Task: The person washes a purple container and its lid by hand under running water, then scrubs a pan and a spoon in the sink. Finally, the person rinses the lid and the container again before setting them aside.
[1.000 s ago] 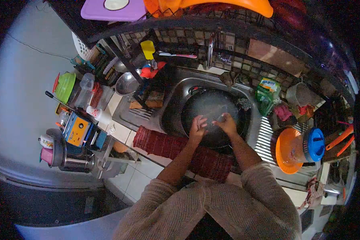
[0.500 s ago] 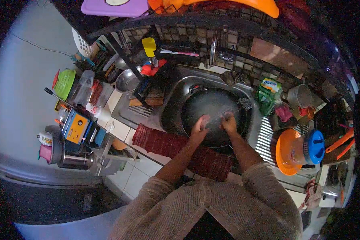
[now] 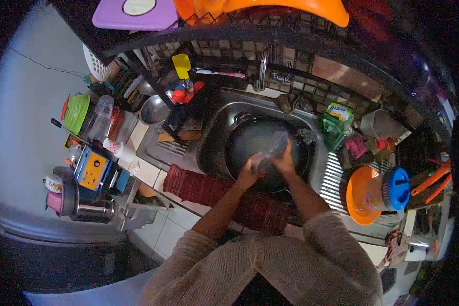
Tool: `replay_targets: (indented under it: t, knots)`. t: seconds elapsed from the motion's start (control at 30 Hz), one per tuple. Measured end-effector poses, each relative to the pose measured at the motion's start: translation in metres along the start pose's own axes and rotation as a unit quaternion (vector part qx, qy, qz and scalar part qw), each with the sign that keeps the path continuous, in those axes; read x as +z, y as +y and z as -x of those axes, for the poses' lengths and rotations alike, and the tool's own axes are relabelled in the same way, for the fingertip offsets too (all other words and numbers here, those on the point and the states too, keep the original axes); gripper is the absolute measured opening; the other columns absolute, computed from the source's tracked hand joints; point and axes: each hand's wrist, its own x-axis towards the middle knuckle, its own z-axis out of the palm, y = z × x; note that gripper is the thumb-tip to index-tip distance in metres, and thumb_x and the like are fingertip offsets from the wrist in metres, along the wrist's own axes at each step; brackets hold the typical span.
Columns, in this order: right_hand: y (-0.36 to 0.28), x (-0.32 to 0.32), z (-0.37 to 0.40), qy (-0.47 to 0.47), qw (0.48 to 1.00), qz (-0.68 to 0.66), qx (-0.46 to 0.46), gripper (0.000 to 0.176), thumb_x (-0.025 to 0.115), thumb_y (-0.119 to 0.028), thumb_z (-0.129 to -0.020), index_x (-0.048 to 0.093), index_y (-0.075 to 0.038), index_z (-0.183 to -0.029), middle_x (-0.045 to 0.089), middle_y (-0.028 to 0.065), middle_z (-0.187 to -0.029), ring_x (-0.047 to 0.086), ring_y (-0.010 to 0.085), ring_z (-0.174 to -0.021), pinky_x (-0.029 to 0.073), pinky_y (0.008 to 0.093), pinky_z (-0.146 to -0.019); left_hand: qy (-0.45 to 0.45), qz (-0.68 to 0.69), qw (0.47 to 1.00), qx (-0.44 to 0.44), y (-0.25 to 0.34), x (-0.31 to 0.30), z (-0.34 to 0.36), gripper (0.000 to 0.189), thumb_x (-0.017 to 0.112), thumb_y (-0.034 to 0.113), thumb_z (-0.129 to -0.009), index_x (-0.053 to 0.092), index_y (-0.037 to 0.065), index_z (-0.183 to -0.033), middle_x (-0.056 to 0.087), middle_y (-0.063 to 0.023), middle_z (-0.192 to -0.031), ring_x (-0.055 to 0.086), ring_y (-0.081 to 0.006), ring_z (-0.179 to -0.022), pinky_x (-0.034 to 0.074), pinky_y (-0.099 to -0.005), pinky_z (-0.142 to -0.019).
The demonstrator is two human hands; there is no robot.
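A large dark round pan (image 3: 239,140) sits in the steel sink (image 3: 212,145). Over it, both of my hands close around a see-through, plastic-looking item (image 3: 277,143); its exact kind is too blurred to make out. My left hand (image 3: 250,169) grips its lower left end. Along its right side lies my right hand (image 3: 284,162), with the fingers wrapped round it. A shiny mesh scrubber (image 3: 306,135) rests at the right rim of the pan. The faucet (image 3: 263,69) stands behind the sink.
A dark red cloth (image 3: 204,191) lies along the counter's front edge. On the right are a green detergent pack (image 3: 337,122), an orange plate (image 3: 359,201) and a clear jug with a blue lid (image 3: 396,188). Metal bowls (image 3: 155,109) stand left of the sink.
My hands have come closer together and the see-through item now shows raised between them. Earlier they were apart over the pan. The view has shifted slightly.
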Motion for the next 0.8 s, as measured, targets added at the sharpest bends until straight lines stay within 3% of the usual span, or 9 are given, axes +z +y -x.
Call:
replay_targets:
  t: [0.1, 0.23, 0.3, 0.33, 0.4, 0.53, 0.6, 0.73, 0.8]
  knots:
    - [-0.018, -0.014, 0.002, 0.054, 0.975, 0.156, 0.152, 0.068, 0.069, -0.027, -0.074, 0.028, -0.009, -0.125, 0.054, 0.0194, -0.102, 0.059, 0.0312, -0.084, 0.047, 0.0386, -0.073, -0.003, 0.072, 0.994, -0.081, 0.000, 0.002, 0.003, 0.067, 0.068, 0.011, -0.075, 0.031, 0.007, -0.131, 0.041, -0.0098, -0.128, 0.043, -0.0218, -0.112, 0.042, -0.0328, -0.089]
    - [0.012, -0.012, 0.009, 0.090, 0.952, 0.280, 0.086, 0.045, 0.061, -0.021, -0.080, 0.037, -0.012, -0.118, 0.059, 0.0135, -0.086, 0.060, 0.0261, -0.067, 0.049, 0.0368, -0.063, 0.001, 0.140, 0.985, -0.105, 0.013, 0.003, 0.004, 0.065, 0.068, 0.012, -0.075, 0.034, 0.005, -0.129, 0.041, -0.0094, -0.128, 0.041, -0.0206, -0.114, 0.041, -0.0329, -0.090]
    - [-0.010, -0.011, 0.009, 0.057, 0.926, -0.100, 0.359, 0.037, 0.065, -0.023, -0.078, 0.047, -0.010, -0.107, 0.059, 0.0095, -0.083, 0.057, 0.0211, -0.067, 0.048, 0.0339, -0.061, 0.009, 0.058, 0.996, -0.060, 0.037, 0.003, 0.007, 0.065, 0.067, 0.014, -0.076, 0.032, 0.003, -0.130, 0.039, -0.0096, -0.129, 0.040, -0.0204, -0.116, 0.040, -0.0327, -0.091]
    - [-0.002, -0.009, 0.012, 0.056, 0.926, -0.101, 0.360, 0.037, 0.065, -0.023, -0.078, 0.047, -0.010, -0.107, 0.059, 0.0095, -0.083, 0.057, 0.0211, -0.067, 0.048, 0.0339, -0.061, 0.009, 0.057, 0.996, -0.062, 0.027, 0.001, 0.007, 0.065, 0.067, 0.014, -0.076, 0.032, 0.003, -0.130, 0.039, -0.0096, -0.129, 0.040, -0.0204, -0.116, 0.040, -0.0327, -0.091]
    - [0.012, -0.004, 0.016, -0.124, 0.949, 0.043, 0.288, 0.035, 0.064, -0.022, -0.078, 0.047, -0.006, -0.105, 0.058, 0.0075, -0.073, 0.056, 0.0179, -0.055, 0.046, 0.0311, -0.049, 0.003, 0.103, 0.994, -0.027, 0.011, -0.001, 0.004, 0.067, 0.066, 0.012, -0.076, 0.030, 0.004, -0.132, 0.037, -0.0090, -0.131, 0.038, -0.0205, -0.118, 0.041, -0.0320, -0.089]
    - [0.025, -0.003, 0.018, -0.115, 0.937, -0.059, 0.325, 0.029, 0.063, -0.029, -0.080, 0.052, -0.006, -0.094, 0.057, 0.0062, -0.070, 0.055, 0.0170, -0.051, 0.044, 0.0294, -0.043, -0.012, 0.282, 0.956, -0.073, 0.015, 0.003, 0.006, 0.067, 0.066, 0.009, -0.076, 0.030, 0.006, -0.133, 0.037, -0.0079, -0.131, 0.038, -0.0200, -0.117, 0.042, -0.0306, -0.087]
    - [0.022, -0.006, 0.012, -0.029, 0.907, -0.061, 0.416, 0.025, 0.059, -0.030, -0.082, 0.055, -0.006, -0.087, 0.057, 0.0056, -0.069, 0.054, 0.0156, -0.050, 0.042, 0.0278, -0.043, 0.013, 0.170, 0.983, -0.069, 0.034, 0.004, 0.006, 0.068, 0.066, 0.008, -0.075, 0.031, 0.006, -0.132, 0.040, -0.0065, -0.128, 0.042, -0.0195, -0.112, 0.043, -0.0298, -0.085]
    - [0.008, -0.006, 0.012, -0.043, 0.909, -0.045, 0.411, 0.026, 0.056, -0.031, -0.084, 0.053, -0.006, -0.088, 0.057, 0.0039, -0.069, 0.054, 0.0140, -0.054, 0.042, 0.0281, -0.045, 0.017, 0.128, 0.989, -0.072, 0.019, 0.005, 0.005, 0.067, 0.067, 0.011, -0.075, 0.032, 0.006, -0.132, 0.044, -0.0062, -0.124, 0.045, -0.0175, -0.107, 0.042, -0.0274, -0.084]
    - [0.005, -0.009, 0.014, -0.059, 0.876, -0.184, 0.441, 0.027, 0.052, -0.036, -0.086, 0.052, -0.009, -0.087, 0.056, 0.0014, -0.068, 0.054, 0.0129, -0.058, 0.042, 0.0287, -0.051, 0.002, 0.041, 0.998, -0.041, 0.018, 0.002, 0.005, 0.066, 0.068, 0.012, -0.075, 0.034, 0.006, -0.131, 0.047, -0.0061, -0.120, 0.046, -0.0156, -0.105, 0.041, -0.0264, -0.085]
